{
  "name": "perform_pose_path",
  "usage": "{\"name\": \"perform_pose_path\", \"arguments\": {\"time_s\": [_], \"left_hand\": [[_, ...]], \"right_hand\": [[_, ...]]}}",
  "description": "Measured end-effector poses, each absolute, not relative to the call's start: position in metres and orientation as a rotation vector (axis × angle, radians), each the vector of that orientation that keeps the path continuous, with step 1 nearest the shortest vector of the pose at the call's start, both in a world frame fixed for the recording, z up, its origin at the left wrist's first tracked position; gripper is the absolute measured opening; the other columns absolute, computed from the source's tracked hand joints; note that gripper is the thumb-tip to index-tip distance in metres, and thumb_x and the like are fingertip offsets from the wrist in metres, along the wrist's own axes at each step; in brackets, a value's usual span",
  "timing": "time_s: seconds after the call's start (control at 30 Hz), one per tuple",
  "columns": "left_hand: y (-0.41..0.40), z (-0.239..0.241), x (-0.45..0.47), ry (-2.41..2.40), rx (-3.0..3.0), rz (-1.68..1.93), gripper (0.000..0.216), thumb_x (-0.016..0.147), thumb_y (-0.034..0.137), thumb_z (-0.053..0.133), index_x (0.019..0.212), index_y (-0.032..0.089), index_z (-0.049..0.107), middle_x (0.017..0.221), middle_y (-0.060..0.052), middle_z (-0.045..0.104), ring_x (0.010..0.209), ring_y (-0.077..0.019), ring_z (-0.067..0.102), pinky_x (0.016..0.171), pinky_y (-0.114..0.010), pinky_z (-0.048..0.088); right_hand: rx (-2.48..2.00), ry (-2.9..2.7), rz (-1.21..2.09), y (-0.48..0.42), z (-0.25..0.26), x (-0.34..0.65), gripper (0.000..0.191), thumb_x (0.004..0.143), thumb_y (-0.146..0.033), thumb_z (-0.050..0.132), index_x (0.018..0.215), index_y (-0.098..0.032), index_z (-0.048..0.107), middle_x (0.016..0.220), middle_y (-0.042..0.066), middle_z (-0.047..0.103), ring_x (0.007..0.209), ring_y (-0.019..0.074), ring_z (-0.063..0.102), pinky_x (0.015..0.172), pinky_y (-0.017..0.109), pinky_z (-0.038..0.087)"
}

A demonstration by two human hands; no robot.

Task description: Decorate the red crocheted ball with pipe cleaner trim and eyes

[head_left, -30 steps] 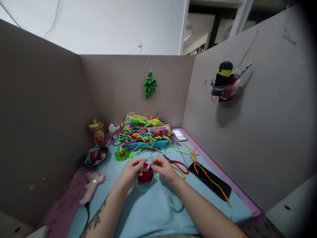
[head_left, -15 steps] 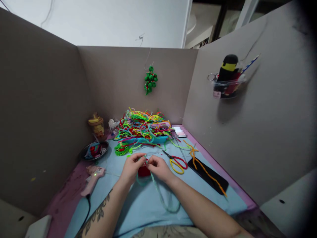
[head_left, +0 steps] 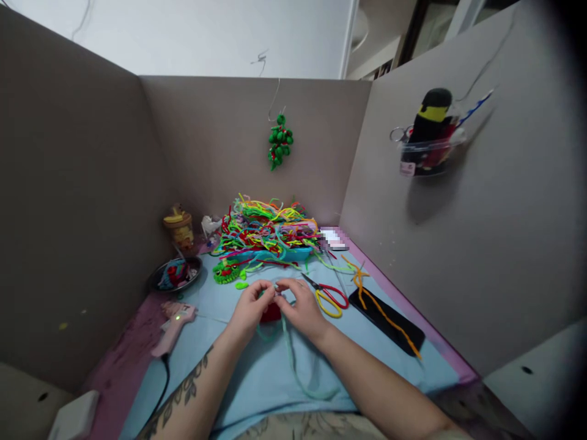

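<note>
At the middle of the blue cloth, my left hand (head_left: 253, 308) and my right hand (head_left: 305, 310) meet fingertip to fingertip. Each is closed in a pinch on a pale green strand of yarn (head_left: 290, 351), whose loose tail curves down onto the cloth. Just below the fingers shows a small dark red piece (head_left: 271, 314), partly covered by the hands; I cannot tell its full shape. To the right of my right hand lie scissors (head_left: 331, 299) with one red and one yellow handle. What is between the fingertips is too small to make out.
A heap of coloured strands (head_left: 270, 226) fills a blue tray (head_left: 293, 255). A green piece with eyes (head_left: 225, 271) sits before it. On the left are a pink glue gun (head_left: 175, 330) and a round dish (head_left: 195, 278). A black phone (head_left: 389, 324) lies right under an orange strand (head_left: 389, 319).
My right hand's fingers have lifted and opened out a little at the meeting point. The strand's loose tail has shifted on the cloth. The view has tilted slightly.
</note>
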State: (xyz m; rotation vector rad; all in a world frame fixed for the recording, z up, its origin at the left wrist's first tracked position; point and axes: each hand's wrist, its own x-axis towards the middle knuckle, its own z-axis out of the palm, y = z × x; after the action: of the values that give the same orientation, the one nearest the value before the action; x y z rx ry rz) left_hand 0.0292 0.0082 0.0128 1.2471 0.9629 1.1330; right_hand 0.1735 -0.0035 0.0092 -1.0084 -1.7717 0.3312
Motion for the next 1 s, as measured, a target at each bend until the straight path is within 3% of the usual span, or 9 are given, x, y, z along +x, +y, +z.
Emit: {"name": "perform_pose_path", "arguments": {"time_s": [0.37, 0.7, 1.0], "left_hand": [[0.0033, 0.0137, 0.0326, 0.972, 1.261, 1.072, 0.034, 0.069, 0.045, 0.066, 0.079, 0.014, 0.054, 0.047, 0.009, 0.041, 0.042, -0.0049, 0.031, 0.042, -0.018, 0.021], [0.0049, 0.0088, 0.0329, 1.047, 1.416, 1.205, 0.022, 0.067, 0.028, 0.069, 0.077, 0.014, 0.056, 0.068, 0.002, 0.058, 0.06, -0.0098, 0.05, 0.058, -0.021, 0.039], [0.0067, 0.0069, 0.0304, 1.076, 1.467, 1.19, 0.024, 0.067, 0.03, 0.069, 0.077, 0.016, 0.053, 0.06, 0.005, 0.052, 0.053, -0.0083, 0.047, 0.053, -0.019, 0.036]], "right_hand": [[-0.822, -1.628, 0.582, 0.0013, 0.0141, 0.1801, 0.009, 0.081, -0.018, 0.057, 0.082, -0.02, 0.065, 0.078, 0.003, 0.063, 0.077, 0.0159, 0.058, 0.072, 0.029, 0.045], [-0.856, -1.659, 0.616, 0.0024, 0.0133, 0.1819, 0.007, 0.079, -0.018, 0.057, 0.076, -0.018, 0.064, 0.074, 0.002, 0.059, 0.074, 0.0156, 0.055, 0.07, 0.028, 0.043], [-0.889, -1.73, 0.737, 0.0035, 0.0131, 0.1818, 0.013, 0.083, -0.023, 0.052, 0.074, -0.018, 0.059, 0.072, 0.001, 0.056, 0.071, 0.0139, 0.053, 0.066, 0.025, 0.041]]}}
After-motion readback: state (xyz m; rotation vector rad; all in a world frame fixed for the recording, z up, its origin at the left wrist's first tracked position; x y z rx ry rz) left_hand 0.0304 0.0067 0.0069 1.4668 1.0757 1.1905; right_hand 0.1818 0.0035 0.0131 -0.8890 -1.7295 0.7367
